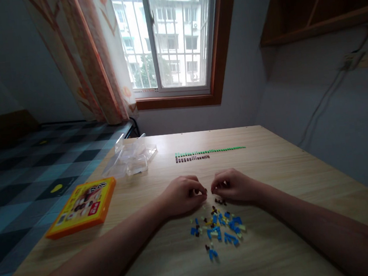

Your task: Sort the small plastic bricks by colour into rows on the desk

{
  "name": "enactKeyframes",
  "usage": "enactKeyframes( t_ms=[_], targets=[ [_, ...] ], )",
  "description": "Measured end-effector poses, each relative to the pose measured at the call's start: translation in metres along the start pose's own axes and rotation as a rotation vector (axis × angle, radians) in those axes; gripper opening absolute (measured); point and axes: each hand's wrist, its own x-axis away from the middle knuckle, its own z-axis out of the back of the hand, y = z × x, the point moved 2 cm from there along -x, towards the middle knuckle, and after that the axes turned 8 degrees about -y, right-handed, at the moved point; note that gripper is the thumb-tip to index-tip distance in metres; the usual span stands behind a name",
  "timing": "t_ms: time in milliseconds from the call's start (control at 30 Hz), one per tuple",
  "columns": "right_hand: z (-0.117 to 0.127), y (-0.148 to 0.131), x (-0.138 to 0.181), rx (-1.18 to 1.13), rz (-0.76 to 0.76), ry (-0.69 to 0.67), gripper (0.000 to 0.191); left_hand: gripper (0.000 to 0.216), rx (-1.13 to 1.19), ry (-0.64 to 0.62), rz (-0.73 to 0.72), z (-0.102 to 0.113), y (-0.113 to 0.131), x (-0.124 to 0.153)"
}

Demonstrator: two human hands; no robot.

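Far left of the frame: checkered bedding, soft woven cloth, blue, grey and black squares. Lower left, on the table's edge side: orange-and-yellow box, flat, rectangular, printed top, smooth faces; looks stiff, best taken by its long sides. Left of centre: clear plastic packaging, thin, shiny, moulded; probably light, slippery and easily dented, so hold it by a rim.

Centre: left hand, thumb and index curled in to meet, pinching what looks like a tiny dark piece. Just below, lower centre: loose pile of small bricks, blue, brown and pale yellow, some angular or notched, hard plastic by the look. Should be near weightless, rigid, not fragile, but prone to skitter; take single ones by opposite side faces with fingertips. Above the hands: brown row, short and neat, and behind it the longer green row reaching further right; a light nudge could upset either.

Right of centre: right hand, thumb and index bent together at the tips on another small dark bit; exact shape too small to tell. Under everything, out to the right: table, pale wood grain, smooth, flat.
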Motion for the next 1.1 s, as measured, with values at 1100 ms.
enactKeyframes(
  t_ms=[1100],
  targets=[
    [0.015, 0.004, 0.008, -0.133, 0.034, -0.108, 0.028, 0.038, -0.341, 0.077, -0.077, 0.003, 0.001, 0.005]
  ],
)
